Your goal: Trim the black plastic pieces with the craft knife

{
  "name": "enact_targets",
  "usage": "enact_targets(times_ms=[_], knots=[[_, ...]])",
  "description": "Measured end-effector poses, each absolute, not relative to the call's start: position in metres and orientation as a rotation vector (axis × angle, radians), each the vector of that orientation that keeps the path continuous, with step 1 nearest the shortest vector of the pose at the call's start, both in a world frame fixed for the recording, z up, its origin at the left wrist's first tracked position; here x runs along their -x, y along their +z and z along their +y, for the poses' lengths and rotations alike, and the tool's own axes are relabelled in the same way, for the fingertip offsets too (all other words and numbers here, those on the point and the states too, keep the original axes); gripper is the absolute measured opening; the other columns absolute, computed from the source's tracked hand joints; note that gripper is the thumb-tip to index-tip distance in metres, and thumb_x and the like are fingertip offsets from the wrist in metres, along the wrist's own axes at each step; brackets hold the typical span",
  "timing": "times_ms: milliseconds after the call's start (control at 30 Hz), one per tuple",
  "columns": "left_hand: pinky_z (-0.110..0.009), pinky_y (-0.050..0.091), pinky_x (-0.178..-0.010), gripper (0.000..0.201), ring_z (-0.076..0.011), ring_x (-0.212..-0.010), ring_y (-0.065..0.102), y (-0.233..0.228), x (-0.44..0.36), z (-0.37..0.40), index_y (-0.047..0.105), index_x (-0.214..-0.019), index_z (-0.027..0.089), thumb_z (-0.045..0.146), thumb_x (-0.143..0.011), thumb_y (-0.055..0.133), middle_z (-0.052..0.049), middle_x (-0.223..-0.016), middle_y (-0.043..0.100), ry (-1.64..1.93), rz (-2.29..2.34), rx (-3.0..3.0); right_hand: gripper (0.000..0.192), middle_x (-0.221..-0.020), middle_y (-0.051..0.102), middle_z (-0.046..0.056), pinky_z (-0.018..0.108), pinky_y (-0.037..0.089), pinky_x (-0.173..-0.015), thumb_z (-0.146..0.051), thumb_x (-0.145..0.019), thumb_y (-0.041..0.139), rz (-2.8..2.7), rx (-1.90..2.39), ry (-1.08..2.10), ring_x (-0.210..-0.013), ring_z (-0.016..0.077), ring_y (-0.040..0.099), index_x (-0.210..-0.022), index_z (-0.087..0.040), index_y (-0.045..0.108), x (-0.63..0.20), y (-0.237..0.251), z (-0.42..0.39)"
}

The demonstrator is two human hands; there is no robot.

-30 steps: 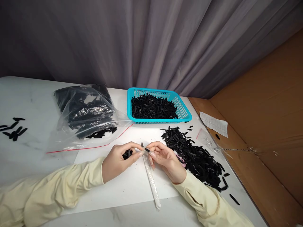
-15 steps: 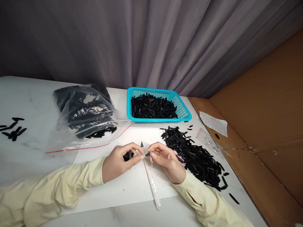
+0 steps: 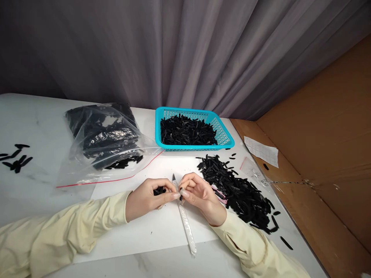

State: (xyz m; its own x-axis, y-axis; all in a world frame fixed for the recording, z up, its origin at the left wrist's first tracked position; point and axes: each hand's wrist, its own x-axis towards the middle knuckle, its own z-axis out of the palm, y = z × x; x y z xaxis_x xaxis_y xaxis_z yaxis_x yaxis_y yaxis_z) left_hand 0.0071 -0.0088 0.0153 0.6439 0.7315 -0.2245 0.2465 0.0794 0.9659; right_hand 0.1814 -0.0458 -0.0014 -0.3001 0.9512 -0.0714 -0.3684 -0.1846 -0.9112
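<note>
My left hand [image 3: 147,199] curls around a few small black strips [image 3: 159,190] held in its palm, thumb stretched toward the right hand. My right hand [image 3: 199,196] pinches one small black strip [image 3: 181,190] at its fingertips, touching the left thumb. Between and under the hands lies a craft knife [image 3: 185,220] with a whitish wrapped handle, its blade tip pointing away from me. Both hands rest on a white sheet [image 3: 162,227] on the table.
A loose pile of black strips [image 3: 240,193] spreads to the right of my right hand. A turquoise basket [image 3: 223,135] of strips stands behind. A clear zip bag [image 3: 101,143] of strips lies at left, a few strips [image 3: 16,158] at far left. Cardboard [image 3: 319,154] walls the right.
My right hand has drawn in closer to the left, and the pinched strip has turned from lying across to pointing downward. The left fingers have curled tighter.
</note>
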Motion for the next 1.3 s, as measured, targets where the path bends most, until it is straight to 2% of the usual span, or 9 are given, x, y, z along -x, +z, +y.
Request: enact_targets(times_ms=[200, 267, 433, 633, 867, 967, 1067, 1200, 1300], knots=[[-0.020, 0.031, -0.047, 0.017, -0.0062, -0.047, 0.038, 0.0118, -0.0066, -0.0103, 0.056, -0.075, 0.015, 0.032, -0.075, 0.058, 0.006, -0.057, 0.048, 0.520, 0.919, -1.515, 0.014, -0.061, 0.060, -0.001, 0.024, 0.044, -0.056, -0.026, -0.074, 0.068, -1.006, 0.929, 1.649, -0.054, 0.0097, 0.056, -0.080, -0.015, 0.061, -0.1802, -0.0057, -0.0445], [-0.020, 0.031, -0.048, 0.017, -0.0068, -0.048, 0.038, 0.0101, -0.0067, -0.0107, 0.055, -0.081, 0.016, 0.031, -0.074, 0.059, 0.007, -0.055, 0.046, 0.549, 0.942, -1.530, 0.015, -0.059, 0.062, 0.001, 0.025, 0.045, -0.055, -0.027, -0.074, 0.067, -1.009, 0.941, 1.666, -0.052, 0.0103, 0.056, -0.081, -0.014, 0.065, -0.1809, -0.0065, -0.0445], [-0.020, 0.032, -0.051, 0.021, -0.0077, -0.048, 0.037, 0.0073, -0.0064, -0.0103, 0.055, -0.088, 0.017, 0.031, -0.074, 0.060, 0.009, -0.051, 0.040, 0.600, 0.972, -1.540, 0.020, -0.061, 0.061, 0.002, 0.026, 0.044, -0.052, -0.030, -0.080, 0.060, -1.046, 0.832, 1.783, -0.050, 0.0104, 0.056, -0.091, -0.014, 0.068, -0.1824, -0.0034, -0.0454], [-0.021, 0.036, -0.053, 0.018, -0.0083, -0.049, 0.042, 0.0062, -0.0047, -0.0096, 0.060, -0.086, 0.017, 0.031, -0.075, 0.060, 0.007, -0.052, 0.044, 0.685, 0.980, -1.598, 0.022, -0.082, 0.061, 0.003, 0.027, 0.045, -0.059, -0.021, -0.076, 0.065, -1.080, 0.748, 1.756, -0.059, 0.0096, 0.057, -0.098, -0.018, 0.068, -0.1829, -0.0018, -0.0455], [-0.020, 0.039, -0.047, 0.022, -0.0090, -0.046, 0.047, 0.0094, -0.0034, -0.0118, 0.069, -0.088, 0.017, 0.031, -0.077, 0.058, 0.004, -0.052, 0.055, 0.669, 1.017, -1.625, 0.023, -0.076, 0.067, 0.003, 0.027, 0.048, -0.056, -0.020, -0.076, 0.065, -1.078, 0.860, 1.610, -0.054, 0.0098, 0.058, -0.099, -0.017, 0.064, -0.1828, -0.0083, -0.0445], [-0.021, 0.046, -0.057, 0.022, -0.0140, -0.061, 0.059, 0.0113, -0.0047, -0.0123, 0.072, -0.088, 0.016, 0.029, -0.077, 0.057, -0.002, -0.068, 0.068, 0.679, 1.013, -1.654, 0.025, -0.073, 0.067, 0.002, 0.027, 0.049, -0.054, -0.021, -0.073, 0.068, -1.007, 0.904, 1.605, -0.052, 0.0109, 0.060, -0.097, -0.017, 0.060, -0.1821, -0.0060, -0.0448], [-0.022, 0.049, -0.067, 0.021, -0.0166, -0.074, 0.064, 0.0128, -0.0057, -0.0122, 0.072, -0.088, 0.016, 0.026, -0.077, 0.058, -0.003, -0.083, 0.072, 0.718, 0.990, -1.684, 0.021, -0.069, 0.067, 0.001, 0.026, 0.049, -0.055, -0.022, -0.073, 0.068, -0.978, 0.925, 1.613, -0.052, 0.0111, 0.061, -0.091, -0.016, 0.058, -0.1814, -0.0034, -0.0449], [-0.020, 0.047, -0.053, 0.022, -0.0112, -0.052, 0.057, 0.0132, -0.0047, -0.0125, 0.072, -0.093, 0.017, 0.024, -0.078, 0.057, 0.001, -0.061, 0.067, 0.743, 0.975, -1.747, 0.020, -0.067, 0.066, 0.001, 0.026, 0.049, -0.054, -0.024, -0.073, 0.068, -0.967, 0.928, 1.602, -0.054, 0.0121, 0.061, -0.086, -0.016, 0.057, -0.1809, -0.0027, -0.0446], [-0.019, 0.046, -0.051, 0.023, -0.0101, -0.050, 0.054, 0.0127, -0.0037, -0.0137, 0.072, -0.094, 0.016, 0.023, -0.078, 0.057, 0.001, -0.060, 0.066, 0.760, 0.969, -1.766, 0.020, -0.068, 0.067, 0.002, 0.026, 0.049, -0.054, -0.024, -0.073, 0.069, -0.958, 0.918, 1.607, -0.054, 0.0122, 0.061, -0.086, -0.015, 0.056, -0.1811, -0.0031, -0.0443]])
